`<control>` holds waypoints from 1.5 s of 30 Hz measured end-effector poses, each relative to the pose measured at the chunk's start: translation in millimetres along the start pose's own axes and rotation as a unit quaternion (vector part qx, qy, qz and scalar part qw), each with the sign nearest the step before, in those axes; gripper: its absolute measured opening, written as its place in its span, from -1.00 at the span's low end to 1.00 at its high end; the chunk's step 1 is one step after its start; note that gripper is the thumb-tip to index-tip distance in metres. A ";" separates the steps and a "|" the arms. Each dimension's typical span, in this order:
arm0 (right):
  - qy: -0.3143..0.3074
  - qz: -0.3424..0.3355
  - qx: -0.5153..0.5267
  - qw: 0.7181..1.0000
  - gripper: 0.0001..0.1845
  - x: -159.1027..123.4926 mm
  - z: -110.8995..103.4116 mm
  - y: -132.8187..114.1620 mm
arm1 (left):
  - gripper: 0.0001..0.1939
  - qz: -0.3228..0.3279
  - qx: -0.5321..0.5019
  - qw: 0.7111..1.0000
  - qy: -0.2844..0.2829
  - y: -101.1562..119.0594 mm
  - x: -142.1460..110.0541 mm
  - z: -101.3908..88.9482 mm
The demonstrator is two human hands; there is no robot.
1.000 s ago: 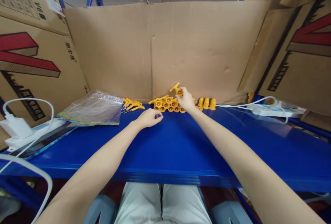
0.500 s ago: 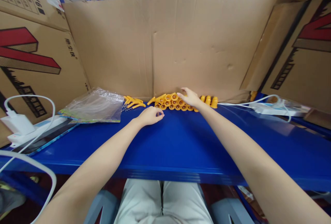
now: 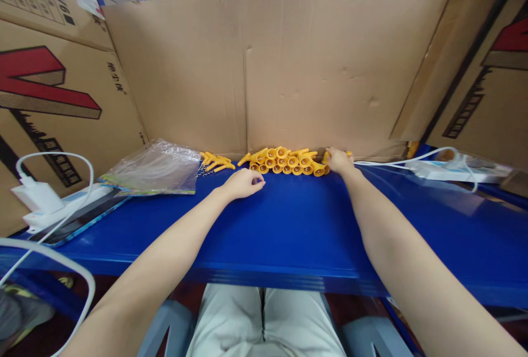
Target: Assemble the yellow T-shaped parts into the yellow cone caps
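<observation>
right hand (image 3: pixel 339 160) at right end of stacked yellow plastic cups (image 3: pixel 292 163), grip unclear.
left hand (image 3: pixel 243 184) loosely curled, just in front, over blue worktop (image 3: pixel 272 236).

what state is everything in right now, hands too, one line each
left hand: loosely curled, no object visible
right hand: at the yellow row's right end, grip unclear
yellow cups: mostly piled on their sides, mouths facing out
yellow handles: loosely heaped
plastic bag: lying flat
white charger: cable plugged in
cardboard panel: upright, dented
</observation>
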State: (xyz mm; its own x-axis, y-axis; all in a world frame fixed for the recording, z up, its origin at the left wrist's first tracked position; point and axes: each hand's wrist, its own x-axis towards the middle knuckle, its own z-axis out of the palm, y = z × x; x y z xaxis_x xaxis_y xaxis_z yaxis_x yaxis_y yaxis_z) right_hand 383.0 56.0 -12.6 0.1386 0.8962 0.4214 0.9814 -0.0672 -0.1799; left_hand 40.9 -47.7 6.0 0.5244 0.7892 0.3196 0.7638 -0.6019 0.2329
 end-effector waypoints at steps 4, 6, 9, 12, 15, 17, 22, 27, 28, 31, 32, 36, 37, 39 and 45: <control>-0.002 0.003 -0.011 1.000 -0.57 -1.8 4.1 2.9 | -0.74 -0.003 0.007 1.000 -0.002 -0.7 1.0 1.1; 0.005 0.005 -0.004 1.000 -0.56 -1.5 4.6 3.1 | -0.74 -0.006 0.010 1.000 -0.003 -0.7 1.2 1.2; 0.010 0.008 0.006 1.000 -0.53 -0.2 5.6 3.4 | -0.75 -0.005 0.013 1.000 -0.005 -0.2 1.2 1.0; 0.011 0.020 0.006 1.000 -0.50 0.6 6.0 3.1 | -0.74 -0.002 0.014 1.000 -0.003 -0.2 1.3 1.0; -0.003 0.031 -0.009 0.999 -0.47 -0.7 3.5 1.2 | -0.74 0.002 0.016 1.000 -0.001 -1.3 1.9 1.4; -0.020 0.032 -0.030 0.999 -0.50 -2.6 0.0 -0.8 | -0.75 0.005 0.017 1.000 0.002 -2.1 2.2 1.8; -0.040 0.016 -0.079 0.996 -0.58 -7.6 -9.6 -4.8 | -0.74 0.003 0.015 1.000 0.002 -1.9 1.7 2.0; -0.051 -0.003 -0.083 0.995 -0.55 -12.6 -14.5 -4.7 | -0.75 -0.023 0.022 1.000 0.001 -2.7 2.3 0.4; -0.052 -0.006 -0.084 0.995 -0.54 -13.5 -15.0 -4.5 | -0.75 -0.034 0.029 0.999 0.007 -4.7 2.9 -0.1; -0.053 -0.008 -0.089 0.995 -0.56 -15.4 -15.9 -3.9 | -0.74 -0.073 0.067 0.994 0.047 -17.1 4.2 -1.7; -0.053 -0.008 -0.091 0.994 -0.56 -15.7 -16.1 -3.6 | -0.72 -0.093 0.083 0.990 0.063 -23.3 4.1 -2.2; -0.052 -0.002 -0.093 0.994 -0.51 -16.0 -16.7 -0.8 | -0.57 -0.210 0.136 0.966 0.064 -51.7 0.1 -2.8; -0.052 0.000 -0.091 0.995 -0.51 -16.1 -16.7 0.4 | -0.53 -0.239 0.143 0.959 0.054 -58.1 -1.2 -2.7; -0.050 0.000 -0.084 0.995 -0.49 -16.8 -16.8 2.8 | -0.44 -0.301 0.140 0.943 0.036 -68.2 -3.4 -2.4; -0.049 0.001 -0.060 0.997 -0.43 -22.2 -16.4 8.0 | -0.49 -0.329 0.134 0.934 0.027 -73.6 -4.3 -4.1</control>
State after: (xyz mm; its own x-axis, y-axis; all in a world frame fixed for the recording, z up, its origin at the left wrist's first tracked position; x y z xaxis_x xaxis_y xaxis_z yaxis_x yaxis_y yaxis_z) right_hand 390.0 28.4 -8.8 0.1320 0.9343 0.3311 0.9909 -0.1153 -0.0697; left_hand -19.1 -7.3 -8.8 -0.1059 0.9658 0.2365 0.9848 0.0689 0.1596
